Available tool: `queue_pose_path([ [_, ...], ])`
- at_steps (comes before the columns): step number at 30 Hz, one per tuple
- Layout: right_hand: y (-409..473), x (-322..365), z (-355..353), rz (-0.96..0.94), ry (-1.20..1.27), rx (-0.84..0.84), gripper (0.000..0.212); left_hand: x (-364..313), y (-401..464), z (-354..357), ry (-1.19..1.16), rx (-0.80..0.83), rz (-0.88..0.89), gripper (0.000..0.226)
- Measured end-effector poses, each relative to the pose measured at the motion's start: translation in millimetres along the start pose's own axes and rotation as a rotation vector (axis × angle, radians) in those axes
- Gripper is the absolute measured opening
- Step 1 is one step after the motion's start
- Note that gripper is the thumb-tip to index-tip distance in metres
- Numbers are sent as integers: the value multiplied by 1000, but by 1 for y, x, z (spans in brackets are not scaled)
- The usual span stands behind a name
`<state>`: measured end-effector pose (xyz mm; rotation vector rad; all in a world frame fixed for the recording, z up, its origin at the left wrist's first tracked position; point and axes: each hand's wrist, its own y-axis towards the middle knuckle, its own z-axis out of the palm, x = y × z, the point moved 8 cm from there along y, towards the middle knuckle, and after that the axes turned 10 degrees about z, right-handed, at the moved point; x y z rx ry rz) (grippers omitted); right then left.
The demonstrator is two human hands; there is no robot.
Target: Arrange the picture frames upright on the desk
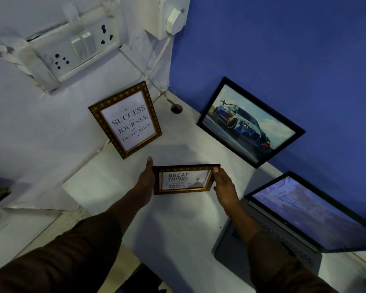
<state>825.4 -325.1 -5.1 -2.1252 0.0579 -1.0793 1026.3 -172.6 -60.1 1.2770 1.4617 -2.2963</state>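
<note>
Head view: the middle line of writing on the small frame (185,179) is hard to make out; "GREAT THINGS" and "ZONES" read clearly. The left hand (145,179) and right hand (225,188) clasp its two short sides, holding it near the middle of the white desk (178,229). Against the white wall at the back corner leans a patterned frame (125,119) reading "SUCCESS IS A JOURNEY, NOT A DESTINATION". A black-framed car picture (249,121) leans on the blue wall. An open laptop (294,220) runs off the right edge.

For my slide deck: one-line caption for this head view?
Both hands, left hand and right hand, hold a small gold frame on the desk, two frames already upright behind.
</note>
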Motion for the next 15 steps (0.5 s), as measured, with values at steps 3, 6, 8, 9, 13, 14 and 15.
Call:
queue_pose_path([
  [3, -4, -5, -2, 0, -56, -3, 32, 2, -3, -1, 56, 2, 11, 62],
  [6, -11, -6, -4, -11, -117, -33, 46, -4, -12, -5, 127, -27, 42, 57],
  [8, -16, -7, -6, -5, -114, -46, 51, -6, -20, -13, 160, -48, 46, 56],
  [9, -18, -9, -7, 3, -106, -52, 54, -4, -22, -17, 160, -43, 47, 58],
  [13, -30, -18, -17, 41, -109, -103, 63, -3, -45, -38, 192, -89, 59, 74],
  [14, -39, -17, -17, 39, -103, -111, 62, -4, -60, -40, 200, -83, 61, 74],
  [15, -45, -19, -20, 37, -84, -126, 62, -1, -69, -43, 195, -79, 62, 74],
])
